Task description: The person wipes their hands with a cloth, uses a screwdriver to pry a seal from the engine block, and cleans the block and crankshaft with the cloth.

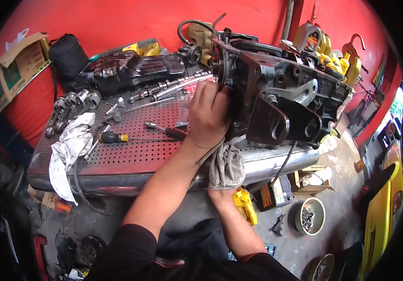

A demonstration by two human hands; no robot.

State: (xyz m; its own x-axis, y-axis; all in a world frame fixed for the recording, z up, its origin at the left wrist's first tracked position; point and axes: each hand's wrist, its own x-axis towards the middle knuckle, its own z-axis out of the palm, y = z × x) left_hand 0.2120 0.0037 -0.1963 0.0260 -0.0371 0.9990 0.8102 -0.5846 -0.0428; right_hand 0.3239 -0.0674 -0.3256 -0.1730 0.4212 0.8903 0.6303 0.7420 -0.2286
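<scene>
**Hands on an engine block at the perforated tabletop**

The left hand (208,117) presses against the near face of a large dark engine block (281,100), which sits at the right end of the perforated metal tabletop (140,154). Its fingers are curled narrow against the metal, knuckles toward the camera; whether they grip a part of the block cannot be told. The right hand (222,194) is lower, at the front edge of the tabletop, mostly hidden by a grey rag (227,164) that hangs over it. Its fingers are closed on the rag from below.

Just left of the left hand lies a ratchet wrench (164,129), and beside it a screwdriver with a black and yellow handle (113,137). A crumpled white cloth (68,150) drapes over the left front edge of the tabletop. Sockets (72,100) stand in a loose row at the far left corner. Behind them rests a black oil pan (131,68), with a camshaft (173,86) lying between it and the block. Yellow oil bottles (325,51) stand behind the block against the red wall (108,21). On the floor below are a yellow jug (244,206) and a round tin of small parts (310,216).
</scene>
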